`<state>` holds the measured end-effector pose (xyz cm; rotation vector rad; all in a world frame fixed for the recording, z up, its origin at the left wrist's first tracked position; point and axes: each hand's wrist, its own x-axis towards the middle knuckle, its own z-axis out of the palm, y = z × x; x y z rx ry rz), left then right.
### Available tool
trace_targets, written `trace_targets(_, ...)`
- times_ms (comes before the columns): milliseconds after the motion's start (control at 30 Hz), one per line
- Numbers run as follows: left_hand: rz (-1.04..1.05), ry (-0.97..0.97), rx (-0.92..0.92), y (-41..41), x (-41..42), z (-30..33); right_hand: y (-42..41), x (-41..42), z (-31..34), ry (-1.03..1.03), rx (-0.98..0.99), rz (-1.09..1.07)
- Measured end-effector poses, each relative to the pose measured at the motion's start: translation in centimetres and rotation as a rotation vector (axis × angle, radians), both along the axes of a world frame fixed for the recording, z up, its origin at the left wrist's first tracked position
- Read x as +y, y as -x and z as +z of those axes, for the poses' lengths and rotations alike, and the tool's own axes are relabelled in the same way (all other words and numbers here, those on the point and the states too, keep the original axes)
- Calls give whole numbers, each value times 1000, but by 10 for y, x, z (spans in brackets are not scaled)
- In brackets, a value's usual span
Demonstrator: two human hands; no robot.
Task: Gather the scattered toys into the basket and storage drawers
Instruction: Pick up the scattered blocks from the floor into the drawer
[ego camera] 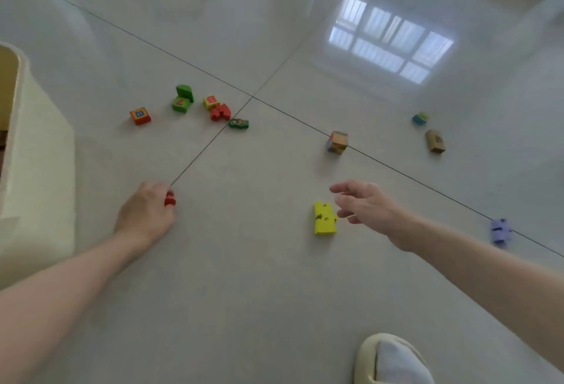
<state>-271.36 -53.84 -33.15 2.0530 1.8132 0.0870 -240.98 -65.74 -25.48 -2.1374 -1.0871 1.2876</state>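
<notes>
Both hands reach out over the tiled floor (244,261). At lower left of the frame the left hand (146,212) is curled round a small red toy piece (170,199), only the tip of which shows past the fingers. Right of centre, the right hand (364,205) hangs with fingers spread and relaxed, holding nothing, its fingertips just beside a yellow puzzle piece (325,219) lying flat on the floor.

Further up, left of centre, lies a cluster: an orange block (140,116), two green blocks (183,99), a small yellow block (211,102), a red puzzle piece (220,112) and a dark green figure (239,123). A multicoloured cube (337,142) sits right of centre; a teal block (420,118) and a tan block (435,141) lie toward the right. A purple piece (500,230) lies near the right edge. A cream container (39,151) stands at the left edge.
</notes>
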Motion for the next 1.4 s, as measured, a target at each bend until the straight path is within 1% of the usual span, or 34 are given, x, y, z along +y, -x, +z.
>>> trace_targets(33, 88, 92, -254, -15, -6, 6, -14, -3, -2, 7, -41, -2)
trace_targets(100, 363, 382, -789, -45, -13, 25, -34, -2, -7, 19, -154, 48)
trace_targets(133, 497, 530, -1007, -60, -15, 34, -38, -1, -10, 26, -207, 88)
trace_targets(167, 590, 639, -1171, -73, -18, 44, -39, 1, -13, 27, -249, 141)
trace_targets(233, 675, 751, -1370, -97, -20, 57, -30, 6, -22, 13, -316, 279)
trace_targets(300, 695, 794, -1470, -116, -23, 67, -16, 8, -38, 32, -427, 457)
trace_targets(367, 691, 830, -1533, -133, -28, 74, -8, 5, -56, 23, -606, 672)
trace_targets(400, 686, 843, -1552, -140, -30, 76, -7, 3, -62, -7, -670, 750)
trace_targets(433, 678, 858, -1539, -150, -33, 75, -10, 0, -68, -42, -689, 778)
trace_targets(467, 669, 858, -1500, -156, -36, 74, -11, -3, -70, -80, -665, 762)
trace_targets(567, 611, 793, -1276, -177, -46, 68, -27, -14, -68, -138, -481, 574)
trace_targets(633, 481, 700, -1120, -199, -55, 64, -51, -28, -58, -152, -278, 363)
trace_targets(700, 281, 587, -998, -225, -64, 61, -75, -44, -48, -204, -161, 78)
trace_targets(767, 0, 395, -821, -262, -76, 57, -103, -67, -43, -212, -48, -291)
trace_targets(833, -308, 148, -563, -300, -94, 51, -127, -93, -40, -205, 82, -588)
trace_targets(867, -429, 71, -463, -316, -103, 47, -135, -105, -38, -200, 87, -671)
trace_targets(900, -538, 42, -369, -334, -113, 39, -144, -120, -37, -194, 58, -723)
trace_targets(967, -711, 63, -174, -357, -129, 16, -154, -147, -38, -170, -35, -773)
trace_targets(1033, -807, 59, -22, -364, -138, -4, -162, -173, -40, -183, -167, -790)
trace_targets(1067, -803, 42, -6, -366, -141, -11, -167, -186, -39, -185, -251, -815)
trace_targets(1133, -673, 52, -77, -364, -142, -18, -178, -208, -37, -155, -391, -890)
trace_targets(1200, -529, 103, -163, -363, -144, -21, -190, -227, -36, -103, -442, -968)
trace_targets(1267, -457, 146, -263, -362, -145, -22, -200, -240, -36, 8, -449, -956)
trace_targets(1300, -407, 210, -359, -361, -145, -23, -202, -243, -38, 69, -446, -924)
trace_targets(1333, -327, 345, -499, -361, -142, -21, -205, -243, -41, 129, -440, -902)
trace_targets(1400, -100, 710, -837, -355, -136, -10, -209, -240, -50, 210, -439, -873)
